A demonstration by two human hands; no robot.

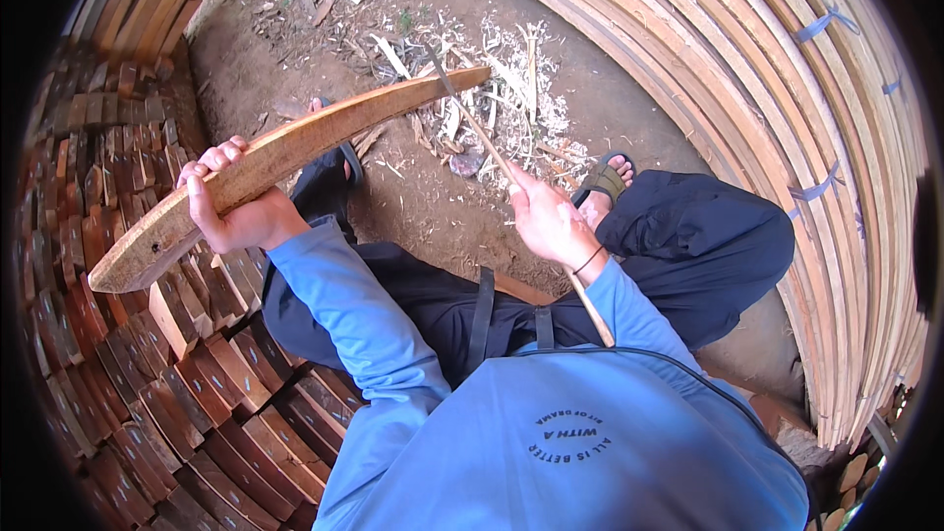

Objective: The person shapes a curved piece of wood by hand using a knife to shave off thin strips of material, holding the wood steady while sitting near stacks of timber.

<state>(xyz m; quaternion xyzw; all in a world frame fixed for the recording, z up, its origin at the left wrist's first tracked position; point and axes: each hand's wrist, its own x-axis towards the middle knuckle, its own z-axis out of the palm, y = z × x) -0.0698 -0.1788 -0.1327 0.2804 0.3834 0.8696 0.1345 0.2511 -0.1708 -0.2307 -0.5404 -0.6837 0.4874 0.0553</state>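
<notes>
My left hand [254, 222] is wrapped round a long, flat piece of wood [329, 133], held up at a slant. Its broad end, with a small dark hole, points to the near left, and its narrow tip to the far right. My right hand [553, 221] is closed on the long wooden handle of a knife [482, 136]; the handle's rear runs back under my forearm. The thin dark blade crosses the wood close to its narrow tip. Whether the edge is cutting into the wood cannot be made out.
Pale shavings and splinters [531, 79] litter the earth floor beyond my feet. Stacked short wooden blocks [128, 334] rise on the left. Long wooden strips [747, 69], tied with blue bands, stand along the right. My bent legs in dark trousers [698, 236] and sandalled feet flank the work.
</notes>
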